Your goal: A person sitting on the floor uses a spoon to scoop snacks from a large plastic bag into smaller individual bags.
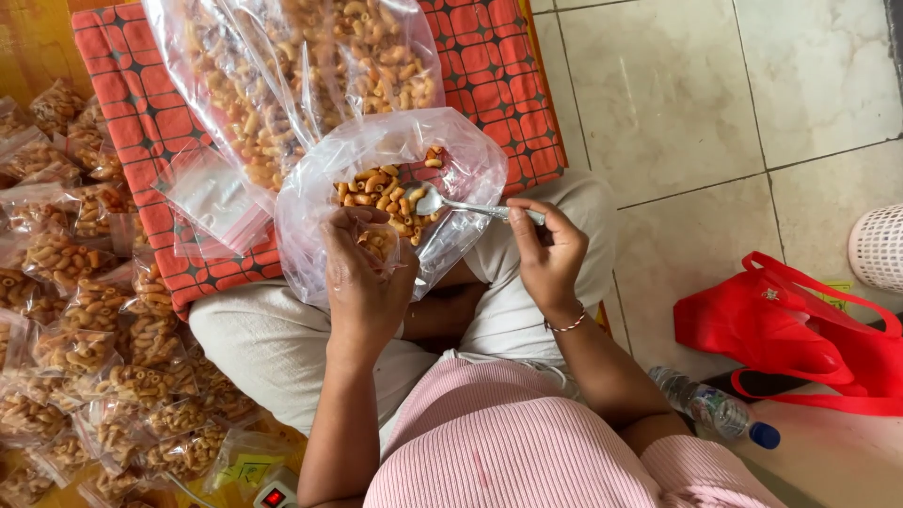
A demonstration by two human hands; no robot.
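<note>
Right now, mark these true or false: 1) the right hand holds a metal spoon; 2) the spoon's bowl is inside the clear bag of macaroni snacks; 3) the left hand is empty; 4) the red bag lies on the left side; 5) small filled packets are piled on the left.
1) True: the right hand grips the spoon by its handle.
2) True: its bowl sits among the pieces in the open clear bag.
3) False: the left hand holds a small packet with snack pieces in it.
4) False: the red bag lies on the tiled floor to the right, beside a water bottle.
5) True: the filled packets are heaped on the left.
</note>
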